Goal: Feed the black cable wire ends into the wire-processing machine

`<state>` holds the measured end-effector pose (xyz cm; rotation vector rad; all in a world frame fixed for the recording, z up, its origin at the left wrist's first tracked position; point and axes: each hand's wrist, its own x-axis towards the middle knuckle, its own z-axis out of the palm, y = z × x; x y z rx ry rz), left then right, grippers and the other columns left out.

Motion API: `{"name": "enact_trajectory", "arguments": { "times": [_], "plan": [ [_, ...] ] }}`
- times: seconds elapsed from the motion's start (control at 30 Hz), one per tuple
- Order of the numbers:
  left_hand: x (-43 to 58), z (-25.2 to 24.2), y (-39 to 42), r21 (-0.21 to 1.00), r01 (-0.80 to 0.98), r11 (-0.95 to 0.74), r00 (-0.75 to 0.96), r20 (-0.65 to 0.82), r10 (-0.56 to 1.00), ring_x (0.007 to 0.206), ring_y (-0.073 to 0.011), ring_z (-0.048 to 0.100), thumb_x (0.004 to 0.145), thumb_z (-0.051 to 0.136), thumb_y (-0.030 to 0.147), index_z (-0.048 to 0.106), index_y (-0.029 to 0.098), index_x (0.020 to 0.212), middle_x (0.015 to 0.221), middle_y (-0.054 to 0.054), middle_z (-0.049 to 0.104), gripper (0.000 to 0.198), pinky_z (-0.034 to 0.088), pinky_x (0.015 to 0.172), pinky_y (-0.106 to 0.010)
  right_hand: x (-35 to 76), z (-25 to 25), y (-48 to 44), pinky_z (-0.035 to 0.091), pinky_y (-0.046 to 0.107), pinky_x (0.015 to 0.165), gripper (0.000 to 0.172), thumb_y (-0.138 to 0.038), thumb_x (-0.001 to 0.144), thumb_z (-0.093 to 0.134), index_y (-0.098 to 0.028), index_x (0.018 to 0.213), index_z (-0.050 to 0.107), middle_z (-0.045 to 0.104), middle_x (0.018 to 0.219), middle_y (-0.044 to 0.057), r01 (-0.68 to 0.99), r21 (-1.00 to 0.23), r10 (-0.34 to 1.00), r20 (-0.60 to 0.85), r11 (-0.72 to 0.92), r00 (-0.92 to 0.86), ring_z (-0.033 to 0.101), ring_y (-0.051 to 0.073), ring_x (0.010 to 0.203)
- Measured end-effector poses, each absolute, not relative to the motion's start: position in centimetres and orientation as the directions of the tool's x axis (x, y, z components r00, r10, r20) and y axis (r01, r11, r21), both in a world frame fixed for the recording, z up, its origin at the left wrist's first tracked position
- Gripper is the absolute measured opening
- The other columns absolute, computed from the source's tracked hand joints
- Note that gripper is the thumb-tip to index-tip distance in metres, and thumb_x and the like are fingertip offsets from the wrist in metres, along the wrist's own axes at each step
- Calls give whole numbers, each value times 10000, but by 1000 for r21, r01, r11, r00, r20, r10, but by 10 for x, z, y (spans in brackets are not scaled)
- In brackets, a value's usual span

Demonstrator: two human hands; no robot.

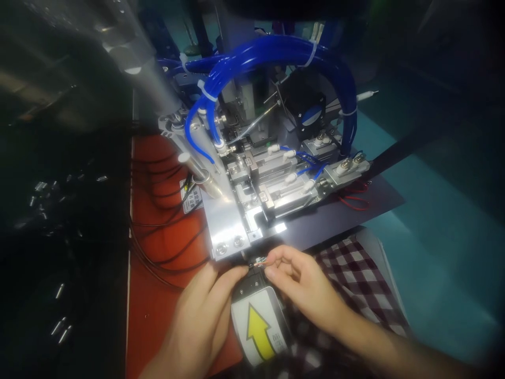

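Observation:
Between the tips of my right hand (300, 279), thumb and forefinger pinch a tiny part with thin copper-coloured wires (260, 262). It sits right at the front end of a metal fixture (232, 226). My left hand (205, 300) is closed against the fixture's lower left corner, its thumb tip at the dark inner end of the same small part. Whatever is under the left fingers is hidden. Just below both hands lies a black block with a white label bearing a yellow arrow (256, 329).
Above the fixture arches a thick bundle of blue air hoses (276, 50). Pneumatic cylinders (284, 187) stand right of the plate. Black cables (158, 226) cross the orange-red table surface (153, 310) at left. Checkered cloth (355, 273) shows at lower right.

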<state>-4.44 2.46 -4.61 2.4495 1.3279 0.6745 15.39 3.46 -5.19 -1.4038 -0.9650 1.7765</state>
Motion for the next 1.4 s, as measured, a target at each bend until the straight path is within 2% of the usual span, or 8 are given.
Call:
{"name": "enact_trajectory", "arguments": {
  "times": [0.4, 0.53, 0.7, 0.93, 1.1, 1.17, 1.3, 1.4],
  "plan": [
    [-45, -47, 24, 466, 692, -552, 479, 276, 833, 953, -166, 588, 906, 451, 56, 571, 177, 1169, 1056, -86, 586, 313, 510, 793, -242, 148, -46, 43, 325, 234, 461, 152, -301, 781, 654, -157, 733, 649, 528, 553, -20, 39, -899, 898, -438, -437, -42, 440, 101, 496],
    [-46, -51, 23, 482, 697, -531, 454, 276, 847, 938, -176, 581, 911, 443, 67, 566, 183, 1192, 1042, -90, 579, 328, 508, 771, -258, 147, -44, 41, 341, 239, 470, 153, -287, 809, 615, -161, 720, 616, 525, 563, -23, 40, -878, 874, -479, -478, -82, 428, 99, 488],
    [-45, -44, 25, 456, 686, -567, 495, 280, 823, 898, -172, 586, 900, 460, 49, 562, 152, 1157, 1001, -91, 579, 295, 515, 743, -256, 144, -49, 37, 420, 264, 611, 86, -237, 832, 580, -177, 773, 596, 573, 703, 4, 174, -954, 968, -250, -243, -15, 514, 134, 635],
    [-42, -40, 26, 474, 676, -564, 488, 285, 825, 906, -164, 590, 895, 453, 32, 572, 151, 1142, 992, -83, 583, 299, 515, 760, -250, 143, -33, 45, 275, 218, 443, 181, -263, 823, 561, -174, 667, 535, 418, 509, -69, -117, -766, 773, -614, -633, -160, 338, 76, 451],
    [-44, -42, 27, 511, 664, -546, 478, 273, 835, 916, -160, 585, 897, 455, 29, 566, 164, 1160, 1007, -79, 580, 316, 516, 766, -249, 141, -42, 37, 393, 253, 557, 101, -254, 814, 593, -182, 750, 565, 571, 666, -8, 56, -918, 919, -394, -393, -20, 507, 123, 589],
    [-43, -40, 27, 524, 660, -538, 474, 265, 840, 903, -154, 585, 899, 452, 32, 565, 167, 1162, 992, -75, 576, 317, 515, 756, -241, 143, -45, 37, 387, 252, 551, 110, -275, 820, 597, -184, 768, 566, 565, 661, -13, 60, -919, 919, -392, -390, -43, 501, 121, 579],
    [-40, -29, 24, 391, 694, -605, 524, 301, 796, 860, -158, 583, 897, 421, 26, 559, 157, 1156, 967, -75, 575, 321, 511, 721, -239, 152, -44, 43, 332, 233, 502, 238, -359, 854, 564, -165, 715, 569, 458, 509, -61, -71, -840, 826, -509, -538, -240, 389, 82, 458],
    [-39, -25, 21, 228, 711, -665, 592, 315, 741, 919, -193, 579, 885, 383, 17, 537, 136, 1198, 1043, -109, 576, 368, 508, 765, -279, 158, -43, 46, 329, 227, 519, 290, -389, 855, 557, -143, 704, 592, 503, 560, -46, -118, -832, 827, -504, -542, -251, 389, 62, 454]
  ]
}}
